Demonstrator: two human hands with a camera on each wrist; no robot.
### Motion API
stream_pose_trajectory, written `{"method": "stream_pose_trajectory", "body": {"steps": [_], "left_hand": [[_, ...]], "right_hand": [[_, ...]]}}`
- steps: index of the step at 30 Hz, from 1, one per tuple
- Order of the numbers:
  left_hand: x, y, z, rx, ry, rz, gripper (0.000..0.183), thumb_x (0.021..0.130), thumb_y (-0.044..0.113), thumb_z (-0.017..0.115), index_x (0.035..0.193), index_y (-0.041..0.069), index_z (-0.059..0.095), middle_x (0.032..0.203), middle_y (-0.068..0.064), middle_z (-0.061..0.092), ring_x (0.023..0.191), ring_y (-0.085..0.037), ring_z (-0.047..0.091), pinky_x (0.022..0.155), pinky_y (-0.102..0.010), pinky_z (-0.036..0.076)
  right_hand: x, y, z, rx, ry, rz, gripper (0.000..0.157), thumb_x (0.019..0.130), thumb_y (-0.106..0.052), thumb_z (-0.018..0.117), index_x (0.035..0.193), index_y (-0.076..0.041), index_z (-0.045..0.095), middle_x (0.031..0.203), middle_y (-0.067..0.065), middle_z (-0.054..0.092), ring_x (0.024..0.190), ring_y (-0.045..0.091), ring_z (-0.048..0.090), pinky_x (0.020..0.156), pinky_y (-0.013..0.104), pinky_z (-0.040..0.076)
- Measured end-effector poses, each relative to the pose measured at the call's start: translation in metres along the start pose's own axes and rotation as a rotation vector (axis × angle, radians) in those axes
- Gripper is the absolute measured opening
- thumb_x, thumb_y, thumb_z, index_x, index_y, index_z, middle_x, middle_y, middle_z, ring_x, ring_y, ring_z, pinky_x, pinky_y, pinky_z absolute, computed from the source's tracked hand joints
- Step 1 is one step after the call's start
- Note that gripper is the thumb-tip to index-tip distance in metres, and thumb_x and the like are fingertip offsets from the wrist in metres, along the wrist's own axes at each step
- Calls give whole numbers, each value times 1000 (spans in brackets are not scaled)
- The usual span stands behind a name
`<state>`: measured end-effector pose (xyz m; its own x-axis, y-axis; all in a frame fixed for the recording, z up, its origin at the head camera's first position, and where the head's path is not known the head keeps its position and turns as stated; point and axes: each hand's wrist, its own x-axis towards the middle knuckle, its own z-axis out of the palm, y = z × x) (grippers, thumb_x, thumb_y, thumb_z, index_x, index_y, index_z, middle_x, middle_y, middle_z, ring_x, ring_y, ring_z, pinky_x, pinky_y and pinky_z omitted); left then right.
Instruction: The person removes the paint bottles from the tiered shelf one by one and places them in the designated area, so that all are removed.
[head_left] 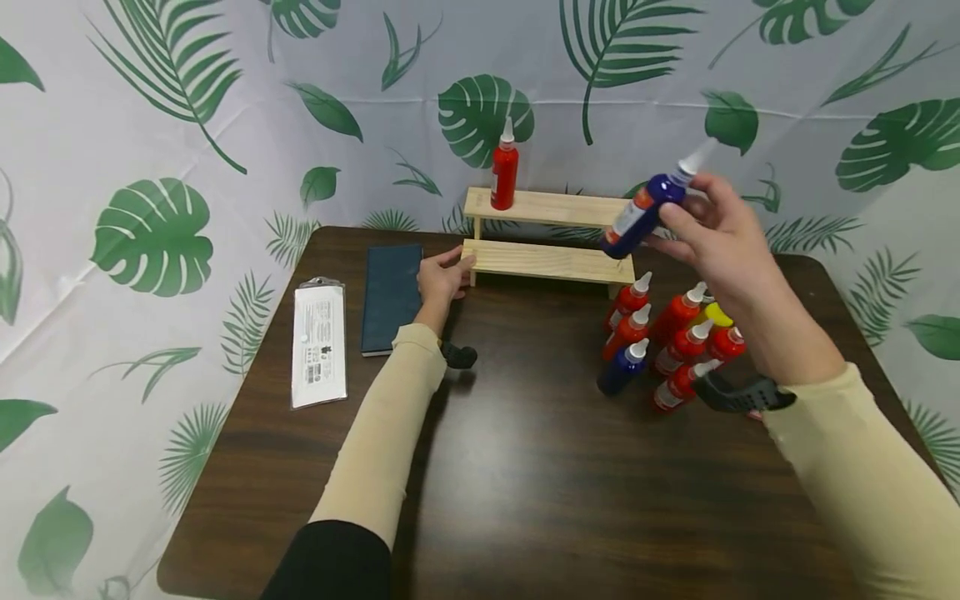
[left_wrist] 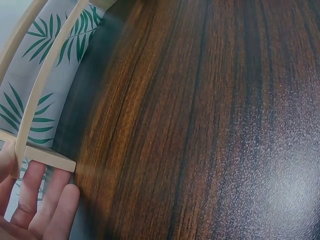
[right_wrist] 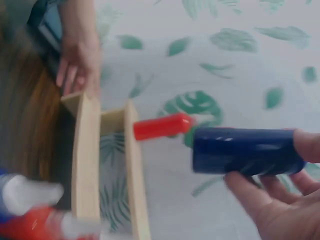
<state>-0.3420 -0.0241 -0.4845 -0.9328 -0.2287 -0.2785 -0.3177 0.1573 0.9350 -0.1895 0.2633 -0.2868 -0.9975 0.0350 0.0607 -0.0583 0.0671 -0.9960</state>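
Observation:
My right hand (head_left: 723,237) holds a blue squeeze bottle (head_left: 643,215) with a white nozzle, tilted in the air over the right end of a two-tier wooden shelf (head_left: 543,260). In the right wrist view, thumb and fingers grip the blue bottle (right_wrist: 242,151), its base toward the shelf. A red squeeze bottle (head_left: 505,177) stands upright on the upper tier, near its left end. At the lower tier's left end my left hand (head_left: 441,281) grips the shelf; the left wrist view shows its fingers against the wooden end piece (left_wrist: 50,158).
Several red bottles (head_left: 678,315), a blue bottle (head_left: 622,369) and something yellow (head_left: 717,314) stand on the table's right side, partly hidden by my right arm. On the left lie a dark notebook (head_left: 390,292) and a white package (head_left: 318,346). Leaf-print cloth hangs behind the table (head_left: 510,483).

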Motion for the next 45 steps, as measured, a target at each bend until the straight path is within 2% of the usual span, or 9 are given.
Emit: {"method": "stream_pose_trajectory", "body": {"steps": [4, 8, 11, 15, 23, 26, 31, 40, 45], "left_hand": [[1, -2, 1, 4, -6, -1, 36, 80, 37, 78, 115, 35, 71, 93, -3, 74, 76, -16, 72, 61, -34, 58], [0, -2, 1, 0, -8, 12, 36, 80, 37, 78, 115, 34, 71, 91, -4, 74, 77, -18, 72, 61, -34, 58], [1, -2, 1, 2, -14, 9, 37, 80, 38, 78, 116, 34, 71, 91, -4, 74, 76, -17, 72, 61, -34, 58], [3, -1, 0, -2, -14, 7, 38, 79, 38, 78, 116, 34, 70, 92, -4, 74, 75, -16, 72, 60, -34, 58], [4, -3, -2, 3, -5, 17, 38, 79, 39, 78, 116, 35, 70, 91, -4, 74, 74, -16, 72, 59, -33, 58], [2, -2, -2, 3, -4, 21, 38, 80, 39, 78, 117, 34, 70, 91, -5, 74, 75, -16, 72, 59, -33, 58], [2, -2, -1, 2, -19, 24, 37, 80, 39, 78, 116, 35, 70, 92, -4, 74, 76, -17, 72, 60, -33, 58], [3, -2, 0, 8, -15, 9, 37, 80, 38, 78, 116, 35, 70, 91, -4, 74, 74, -15, 72, 61, -34, 58], [2, -2, 0, 5, -11, 18, 37, 80, 38, 77, 116, 34, 70, 91, -5, 74, 75, -16, 72, 61, -34, 58]], "right_hand": [[-47, 14, -38, 21, 63, -54, 50, 93, -14, 62, 138, -14, 43, 138, 15, 44, 113, 19, 53, 78, 17, 52], [-87, 30, -65, 3, 168, -148, 47, 93, -1, 58, 138, -9, 45, 128, 8, 52, 107, 14, 55, 75, 14, 52], [-114, 41, -75, -235, 300, -188, 48, 94, 3, 54, 140, -9, 44, 124, 0, 54, 104, 10, 55, 76, 8, 48], [-137, 57, -78, -547, 459, -117, 50, 95, 1, 54, 142, -12, 43, 123, -7, 53, 102, 3, 53, 78, 3, 43], [-142, 113, -87, -557, 491, 24, 49, 92, -8, 62, 138, -15, 47, 118, -13, 55, 94, -7, 54, 76, 3, 44], [-141, 134, -89, -516, 462, 52, 48, 92, -8, 63, 137, -14, 47, 114, -14, 57, 92, -7, 56, 73, 6, 48], [-139, 159, -88, -444, 485, 96, 46, 90, -6, 65, 133, -12, 50, 106, -18, 55, 86, -8, 58, 69, 6, 48], [-134, 178, -82, -484, 486, 133, 50, 92, -15, 65, 137, -9, 46, 125, 6, 56, 92, -8, 54, 74, 3, 45], [-132, 183, -84, -474, 502, 149, 51, 91, -18, 66, 138, -10, 46, 128, 11, 55, 92, -7, 54, 73, 3, 45]]}}
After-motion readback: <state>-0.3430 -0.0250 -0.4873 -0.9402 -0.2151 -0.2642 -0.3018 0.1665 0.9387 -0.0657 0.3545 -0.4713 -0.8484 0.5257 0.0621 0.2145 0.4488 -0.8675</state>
